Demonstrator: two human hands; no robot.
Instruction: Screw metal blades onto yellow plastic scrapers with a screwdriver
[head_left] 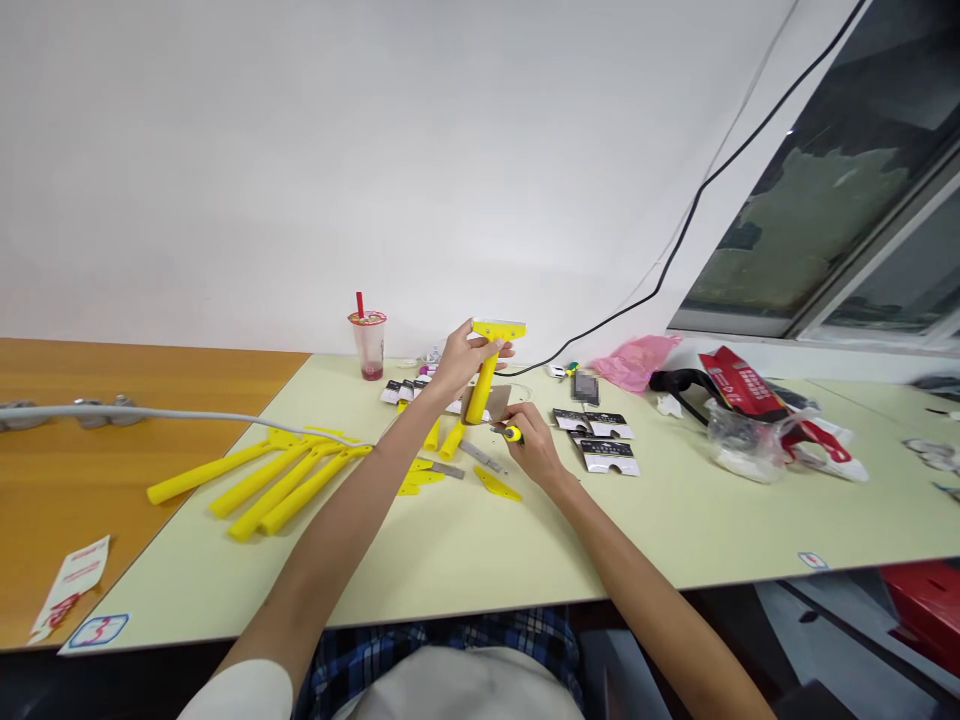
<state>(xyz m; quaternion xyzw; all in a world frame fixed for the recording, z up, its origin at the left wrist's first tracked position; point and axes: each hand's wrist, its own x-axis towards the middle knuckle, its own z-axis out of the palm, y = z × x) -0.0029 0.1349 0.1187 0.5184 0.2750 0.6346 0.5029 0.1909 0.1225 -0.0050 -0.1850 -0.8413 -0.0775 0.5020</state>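
Near the middle of the table, my left hand (459, 358) is closed around a yellow scraper (486, 388), raised with its wide head up and its handle end down. My right hand (537, 447) grips a small screwdriver (514, 434) with a yellow and black handle. Its thin shaft points left toward the lower end of the scraper's handle; whether they touch I cannot tell. Below the hands lie metal blades (480, 456), a flat yellow plastic piece (498, 485) and more yellow parts (452, 440). Several yellow scraper handles (289, 490) lie fanned out to the left.
Black and white cards (609, 457) lie right of my right hand. A cup with a red straw (370, 345) stands by the wall. Pink plastic (634, 362) and a clear bag (742, 445) sit farther right. A grey cable (187, 413) crosses at left; a black cable (682, 235) hangs along the wall.
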